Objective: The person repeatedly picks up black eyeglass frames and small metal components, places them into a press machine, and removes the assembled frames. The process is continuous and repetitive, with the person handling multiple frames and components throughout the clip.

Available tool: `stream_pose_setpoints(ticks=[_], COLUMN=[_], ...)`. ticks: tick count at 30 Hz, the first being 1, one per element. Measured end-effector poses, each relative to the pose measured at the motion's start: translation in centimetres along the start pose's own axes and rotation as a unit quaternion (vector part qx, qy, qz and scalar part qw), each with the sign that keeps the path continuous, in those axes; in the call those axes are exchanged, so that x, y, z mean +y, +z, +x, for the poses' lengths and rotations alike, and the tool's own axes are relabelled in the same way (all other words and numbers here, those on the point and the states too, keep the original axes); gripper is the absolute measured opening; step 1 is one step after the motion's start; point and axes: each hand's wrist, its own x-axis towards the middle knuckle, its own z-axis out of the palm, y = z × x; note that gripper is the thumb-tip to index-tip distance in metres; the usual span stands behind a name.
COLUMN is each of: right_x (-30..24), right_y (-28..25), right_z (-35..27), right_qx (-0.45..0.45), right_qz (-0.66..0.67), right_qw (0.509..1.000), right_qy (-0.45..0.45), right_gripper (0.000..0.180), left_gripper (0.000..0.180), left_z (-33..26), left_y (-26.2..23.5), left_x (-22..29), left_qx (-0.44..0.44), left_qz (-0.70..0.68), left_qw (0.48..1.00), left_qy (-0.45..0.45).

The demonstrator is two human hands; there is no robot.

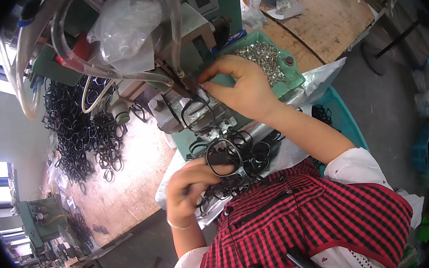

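A black eyeglass frame (pixel 239 155) reaches from my left hand (pixel 186 186) up toward the bench machine's metal jig (pixel 191 110). My left hand is closed, its fingertips at the lower rim of that frame. Up at the machine's working head (pixel 185 85), my right hand (pixel 243 84) is pinched with thumb and forefinger together; whatever lies between them is too small to make out. Just beyond that hand, a green tray (pixel 294 74) holds many small silvery metal parts (pixel 264 59). More black frames (pixel 255 158) lie heaped below the jig, near my lap.
Clear hoses (pixel 62 32) and a plastic bag (pixel 129 26) hang about the machine (pixel 195 37). A large pile of black frames (pixel 82 126) covers part of the wooden table (pixel 127 194) at left. A turquoise bin (pixel 344 116) stands at my right; another green machine (pixel 42 218) is far left.
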Motion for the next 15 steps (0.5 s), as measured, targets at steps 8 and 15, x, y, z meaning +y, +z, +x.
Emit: stream_pose_setpoints(ticks=[8, 15], right_x=[-1.1, -2.5], right_y=[1.8, 2.8], right_z=[-0.4, 0.0], right_qx=[0.024, 0.006], right_qz=[0.109, 0.303], right_qw=[0.993, 0.941], right_qy=[0.034, 0.153], right_gripper=[0.014, 0.046], left_gripper=[0.028, 0.029], left_z=[5.0, 12.2], left_y=[-5.7, -1.8], left_x=[7.8, 8.0], left_qx=[0.05, 0.333], left_qz=[-0.131, 0.348], left_qw=[0.984, 0.843], left_qy=[0.107, 0.241])
